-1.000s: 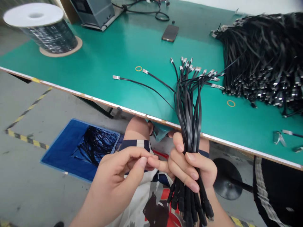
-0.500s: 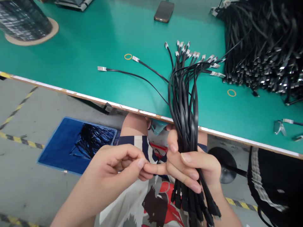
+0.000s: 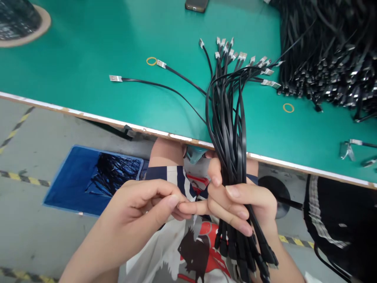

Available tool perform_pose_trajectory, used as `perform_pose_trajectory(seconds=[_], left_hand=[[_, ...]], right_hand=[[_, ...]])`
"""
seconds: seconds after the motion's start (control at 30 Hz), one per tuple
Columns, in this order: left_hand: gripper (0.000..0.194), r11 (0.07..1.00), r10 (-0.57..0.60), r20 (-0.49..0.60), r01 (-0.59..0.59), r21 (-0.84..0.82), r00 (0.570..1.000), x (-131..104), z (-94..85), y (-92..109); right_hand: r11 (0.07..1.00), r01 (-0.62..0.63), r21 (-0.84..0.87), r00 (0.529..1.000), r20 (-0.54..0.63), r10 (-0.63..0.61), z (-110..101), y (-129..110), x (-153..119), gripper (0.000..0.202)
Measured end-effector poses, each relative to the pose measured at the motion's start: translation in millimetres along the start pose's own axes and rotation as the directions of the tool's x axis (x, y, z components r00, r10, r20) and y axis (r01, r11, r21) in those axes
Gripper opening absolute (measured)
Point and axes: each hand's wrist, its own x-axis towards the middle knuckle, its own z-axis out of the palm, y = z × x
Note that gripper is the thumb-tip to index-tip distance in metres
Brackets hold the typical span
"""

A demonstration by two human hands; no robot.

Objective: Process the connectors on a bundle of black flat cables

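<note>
My right hand [image 3: 235,202] is wrapped round a thick bundle of flat black USB cables [image 3: 228,125]. Their silver USB plugs fan out over the green table, and the black moulded ends hang below the hand. One finger of this hand sticks out to the left. At that fingertip, my left hand [image 3: 156,204] is closed in a pinch; whatever lies between its thumb and finger is too hidden to make out. Two yellow rubber bands lie on the table, one [image 3: 151,61] beside a USB plug on the left, the other [image 3: 288,108] to the right of the bundle.
A big heap of black cables [image 3: 321,51] covers the table's [image 3: 97,47] right side. A phone [image 3: 196,4] and a wrapped spool [image 3: 22,23] are at the back. Below the table edge stand a blue bin [image 3: 69,182] with cables and a black chair [image 3: 338,220].
The view has shifted slightly, so the table things sit higher and a little further left. Both hands keep nearly the same pose, with the cable bundle still gripped.
</note>
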Motion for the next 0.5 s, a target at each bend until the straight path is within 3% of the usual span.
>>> perform_pose_trajectory(seconds=[0.2,0.5], left_hand=[[0.017,1.0,-0.015,0.011,0.015,-0.019,1.0,-3.4,-1.2,-2.4],[0.018,0.936,-0.233,0.083,0.246,-0.251,0.969,1.0,-0.5,2.4]], right_hand=[[1.0,0.005,-0.009,1.0,-0.017,-0.005,-0.2,3.7,0.7,0.011],[1.0,0.019,-0.011,1.0,-0.011,-0.019,0.7,7.1,2.2,0.012]])
